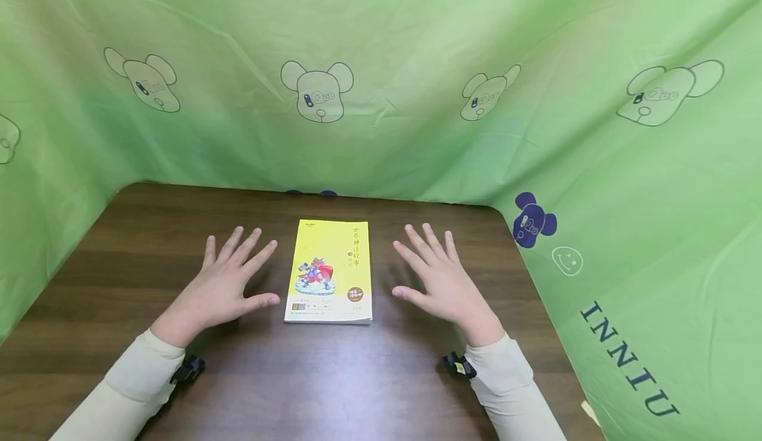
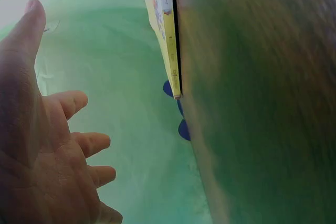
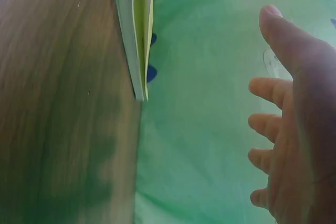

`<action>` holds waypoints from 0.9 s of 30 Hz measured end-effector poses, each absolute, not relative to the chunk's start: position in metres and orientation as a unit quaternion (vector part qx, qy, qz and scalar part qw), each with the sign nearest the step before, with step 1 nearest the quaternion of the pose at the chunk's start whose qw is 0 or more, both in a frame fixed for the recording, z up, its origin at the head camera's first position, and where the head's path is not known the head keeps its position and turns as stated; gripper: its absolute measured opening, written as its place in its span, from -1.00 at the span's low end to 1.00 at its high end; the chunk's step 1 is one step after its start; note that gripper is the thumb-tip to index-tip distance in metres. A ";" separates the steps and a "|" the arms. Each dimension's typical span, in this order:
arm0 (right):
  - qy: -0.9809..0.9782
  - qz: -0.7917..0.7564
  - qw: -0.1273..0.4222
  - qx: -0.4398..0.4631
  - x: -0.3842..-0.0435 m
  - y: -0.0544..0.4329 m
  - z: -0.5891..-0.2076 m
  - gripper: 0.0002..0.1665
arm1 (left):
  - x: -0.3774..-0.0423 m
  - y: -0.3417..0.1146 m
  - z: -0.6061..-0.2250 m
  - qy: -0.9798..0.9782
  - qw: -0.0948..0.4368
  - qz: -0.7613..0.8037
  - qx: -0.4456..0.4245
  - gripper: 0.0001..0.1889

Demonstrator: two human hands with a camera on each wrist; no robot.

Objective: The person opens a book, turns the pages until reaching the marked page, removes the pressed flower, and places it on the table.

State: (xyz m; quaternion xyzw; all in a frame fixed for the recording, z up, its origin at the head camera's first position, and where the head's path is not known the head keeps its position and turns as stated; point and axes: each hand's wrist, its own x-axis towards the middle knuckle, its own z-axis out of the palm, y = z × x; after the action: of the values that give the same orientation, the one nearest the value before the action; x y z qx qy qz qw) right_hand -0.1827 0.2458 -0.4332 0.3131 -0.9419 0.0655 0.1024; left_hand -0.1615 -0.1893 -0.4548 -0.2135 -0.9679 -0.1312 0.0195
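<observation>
A yellow paperback book (image 1: 330, 272) lies flat on the dark wooden table, its cover showing a red-caped figure and Chinese characters. To the left of it is my left hand (image 1: 225, 285), fingers straight and spread, thumb pointing toward the book's edge. On the other side, my right hand (image 1: 443, 285) is spread the same way, its thumb a short gap from the cover. Both hands hold nothing. In the left wrist view the book's spine (image 2: 170, 40) faces that hand; in the right wrist view the page edges (image 3: 134, 35) show, with the cover slightly lifted.
The wooden table (image 1: 286, 388) has rounded far corners. A green curtain (image 1: 393, 143) printed with bear heads hangs behind it and along both sides. Small black wrist cameras, one on the left (image 1: 188, 368) and one on the right (image 1: 460, 365), sit at the pale sleeves.
</observation>
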 end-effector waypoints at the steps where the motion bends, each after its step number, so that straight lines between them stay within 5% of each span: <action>1: -0.941 0.065 0.103 0.316 -0.182 0.243 -0.433 0.01 | -0.161 -0.189 -0.455 -0.968 0.021 -0.130 -0.213 0.06; 14: -0.927 0.060 0.090 0.359 -0.175 0.202 -0.440 -0.07 | -0.159 -0.180 -0.455 -0.966 0.022 -0.146 -0.214 0.06; 27: -0.928 0.045 0.021 0.369 -0.165 0.171 -0.454 -0.16 | -0.155 -0.174 -0.457 -0.962 0.016 -0.157 -0.225 0.00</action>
State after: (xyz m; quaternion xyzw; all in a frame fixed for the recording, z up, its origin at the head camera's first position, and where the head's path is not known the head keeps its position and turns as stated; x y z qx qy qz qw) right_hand -0.1653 0.1706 -0.4543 0.3691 -0.9281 0.0450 0.0211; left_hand -0.1547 -0.1742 -0.4574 -0.2246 -0.9615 -0.1573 0.0162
